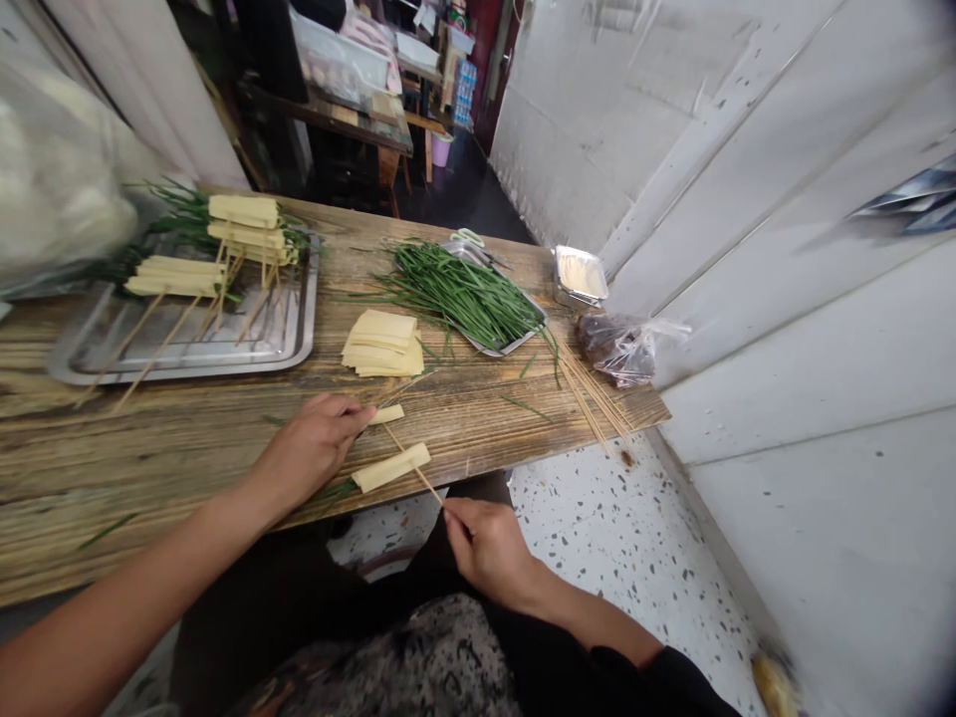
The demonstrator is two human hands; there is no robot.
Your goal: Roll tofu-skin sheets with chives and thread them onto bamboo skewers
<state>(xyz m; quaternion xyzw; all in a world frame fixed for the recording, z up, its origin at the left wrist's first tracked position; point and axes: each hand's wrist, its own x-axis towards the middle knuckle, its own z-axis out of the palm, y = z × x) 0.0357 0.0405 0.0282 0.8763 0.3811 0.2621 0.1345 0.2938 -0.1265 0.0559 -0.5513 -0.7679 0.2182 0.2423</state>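
Note:
Pinched in my right hand (489,548) is a thin wooden skewer (431,485), pointing away toward my left hand. One pale yellow rolled tofu sheet (391,467) sits threaded along it, with green chive ends sticking out at its left. My left hand (323,443) grips a second tofu roll (387,414) at the skewer's far end; the fingers partly cover it, and I cannot tell how deep the tip goes in. Just beyond lies a stack of flat tofu sheets (382,344). A heap of long green chives (470,294) fills a metal tray to the right of the stack.
At left, a metal tray (291,349) carries finished-looking skewered tofu rolls (246,229) beside a large plastic bag (60,169). Loose skewers (590,393) lie near the right edge, by a tied bag of dark stuff (616,349) and a foil box (581,276). A white wall (784,299) borders the right.

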